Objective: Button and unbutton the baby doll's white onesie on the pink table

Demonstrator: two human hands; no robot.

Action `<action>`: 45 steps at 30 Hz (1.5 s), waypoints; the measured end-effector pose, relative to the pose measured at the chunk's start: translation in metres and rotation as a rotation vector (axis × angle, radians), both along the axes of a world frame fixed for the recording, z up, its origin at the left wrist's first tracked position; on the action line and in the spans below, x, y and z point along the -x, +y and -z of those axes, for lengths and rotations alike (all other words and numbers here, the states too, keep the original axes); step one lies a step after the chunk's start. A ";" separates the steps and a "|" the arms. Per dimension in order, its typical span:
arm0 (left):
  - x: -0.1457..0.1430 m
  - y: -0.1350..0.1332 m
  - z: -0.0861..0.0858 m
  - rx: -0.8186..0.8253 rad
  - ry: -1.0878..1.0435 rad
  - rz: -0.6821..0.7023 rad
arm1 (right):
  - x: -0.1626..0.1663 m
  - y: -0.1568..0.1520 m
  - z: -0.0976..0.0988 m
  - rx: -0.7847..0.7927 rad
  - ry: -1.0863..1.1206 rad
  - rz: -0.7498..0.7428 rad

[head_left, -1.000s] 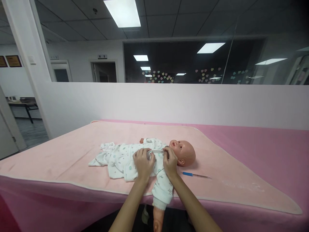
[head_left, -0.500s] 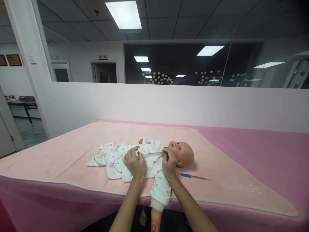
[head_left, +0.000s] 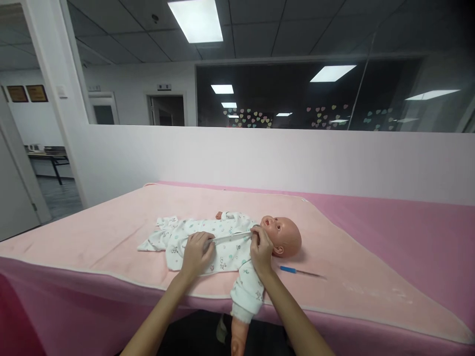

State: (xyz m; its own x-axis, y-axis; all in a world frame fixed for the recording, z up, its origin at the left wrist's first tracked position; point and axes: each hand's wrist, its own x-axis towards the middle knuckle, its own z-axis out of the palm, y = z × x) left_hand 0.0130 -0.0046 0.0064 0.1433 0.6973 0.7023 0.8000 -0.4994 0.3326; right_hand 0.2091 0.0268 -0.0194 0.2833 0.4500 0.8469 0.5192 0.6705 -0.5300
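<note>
A baby doll (head_left: 285,237) lies on its back, head to the right, in a white printed baby garment (head_left: 232,254). One doll arm hangs over the table's near edge. My right hand (head_left: 261,249) pinches the garment's front edge at the neck, beside the doll's chin. Lower on the doll's body, my left hand (head_left: 197,253) is closed at the other end of that edge, fingers bent and thumb against the cloth. Between both hands the edge runs as a straight pale strip. My fingertips partly hide what they grip.
A slim tool with a blue handle (head_left: 288,269) and thin shaft lies right of my right hand, below the doll's head. A peach blanket (head_left: 111,227) covers the table over a pink cloth (head_left: 408,232). Behind stands a white half wall (head_left: 260,158) with glass above.
My left hand has moved left along the garment and closed on its edge, and the strip between my hands is longer and straighter. My right hand stays at the neck. The view has shifted slightly.
</note>
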 end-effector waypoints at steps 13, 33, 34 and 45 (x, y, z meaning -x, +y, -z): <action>0.000 -0.001 0.003 -0.062 -0.041 0.038 | 0.000 0.000 0.001 0.012 -0.001 -0.003; -0.003 -0.003 0.000 -0.039 0.049 0.056 | 0.001 -0.002 -0.002 0.035 0.002 -0.007; -0.003 -0.003 0.000 -0.037 0.047 0.060 | 0.001 -0.002 -0.002 0.033 0.002 -0.007; -0.003 -0.003 0.000 -0.049 0.048 -0.019 | 0.001 0.000 0.000 0.026 0.001 -0.003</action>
State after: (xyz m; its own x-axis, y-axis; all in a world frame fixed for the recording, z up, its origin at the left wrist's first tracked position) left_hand 0.0162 -0.0073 0.0064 0.1650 0.6648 0.7286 0.8239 -0.4990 0.2687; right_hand 0.2083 0.0263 -0.0194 0.2831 0.4725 0.8346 0.5165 0.6581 -0.5478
